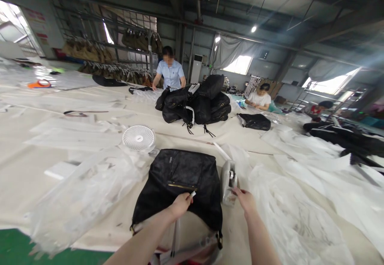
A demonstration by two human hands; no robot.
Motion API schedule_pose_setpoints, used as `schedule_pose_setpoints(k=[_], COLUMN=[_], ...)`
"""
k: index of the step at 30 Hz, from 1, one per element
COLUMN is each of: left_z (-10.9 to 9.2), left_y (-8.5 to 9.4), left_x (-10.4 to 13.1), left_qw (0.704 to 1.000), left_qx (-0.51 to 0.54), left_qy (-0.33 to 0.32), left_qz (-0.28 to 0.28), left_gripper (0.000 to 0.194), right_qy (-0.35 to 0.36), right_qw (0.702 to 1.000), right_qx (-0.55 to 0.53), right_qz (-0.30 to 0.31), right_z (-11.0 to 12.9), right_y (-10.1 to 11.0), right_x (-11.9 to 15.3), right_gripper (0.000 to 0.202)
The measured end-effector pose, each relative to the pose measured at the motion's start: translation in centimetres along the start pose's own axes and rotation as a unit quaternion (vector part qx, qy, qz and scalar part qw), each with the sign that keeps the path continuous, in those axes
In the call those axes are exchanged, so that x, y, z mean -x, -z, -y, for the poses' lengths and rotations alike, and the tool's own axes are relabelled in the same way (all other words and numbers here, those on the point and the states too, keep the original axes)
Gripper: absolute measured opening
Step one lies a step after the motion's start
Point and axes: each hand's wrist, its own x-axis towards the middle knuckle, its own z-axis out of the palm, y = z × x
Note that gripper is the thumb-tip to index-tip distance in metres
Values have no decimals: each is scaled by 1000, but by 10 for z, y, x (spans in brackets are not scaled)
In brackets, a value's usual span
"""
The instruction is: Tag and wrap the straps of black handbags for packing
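A black handbag [192,169] lies flat in front of me, its gold zipper facing up. Over the zipper, my left hand [181,204] is closed, pinching a small white piece [193,194] like a tag or folded paper. Just right of the bag stands a grey tape dispenser [228,183] with a roll in it. My right hand [244,199] has its fingertips pressed together at the dispenser's near end; what they pinch is too small to make out. The bag's strap end [220,241] hangs toward me at the table edge.
Beyond the bag sit a white fan [138,138] and a heap of black bags [198,103]. Clear plastic sheets [87,193] lie at left, more plastic [294,217] at right. Across the table, one person [169,71] stands; another [260,97] works farther right.
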Motion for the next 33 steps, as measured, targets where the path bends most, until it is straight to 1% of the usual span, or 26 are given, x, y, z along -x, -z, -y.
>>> schedule_pose_setpoints(k=[2,4,5,7,10,12,14,15,16,17,19,20,22,24,26,28,30,33], left_z=[0,1,1,2,2,3,4,4,5,5,6,5,3,0,-3,-4,-5,-5], left_y=[1,2,2,2,1,-1,-3,-3,-4,-5,-5,-4,-2,1,4,5,5,4], left_x=[0,0,0,0,-2,-5,-7,-7,-7,-6,-4,-3,-1,2,4,6,7,7], left_qw=[1000,1000,1000,999,998,998,997,996,996,996,996,996,998,998,999,999,999,998], left_qx=[9,18,23,34,50,59,67,70,72,73,70,67,56,43,31,22,21,32], left_qy=[4,6,7,9,13,19,30,34,36,36,31,28,18,5,-7,-13,-13,-7], left_qz=[3,7,10,17,25,31,38,42,45,47,45,44,38,35,33,35,39,49], left_gripper=[26,26,27,29,33,34,36,37,37,36,34,33,33,32,28,24,23,25], right_qy=[-9,5,18,29,-15,-39,-43,-34,-20,0,45,59,59,40,23,15,13,40], right_qw=[997,990,988,988,990,993,996,995,993,988,971,959,936,924,927,935,941,952], right_qx=[-74,-138,-147,-148,-144,-112,-83,-93,-119,-152,-217,-242,-277,-283,-256,-226,-215,-190], right_qz=[2,-26,-41,-42,3,8,-2,-5,1,21,92,138,211,255,274,274,263,235], right_z=[2,0,-4,-20,-56,-77,-86,-83,-76,-64,-33,-16,13,29,34,30,24,16], right_y=[-4,-7,-9,-16,-29,-36,-40,-41,-43,-46,-58,-67,-90,-117,-140,-155,-161,-163], right_x=[2,12,17,29,43,51,61,67,73,79,88,91,93,91,85,80,75,73], right_gripper=[37,40,42,43,37,32,32,34,36,37,39,40,40,43,46,47,46,43])
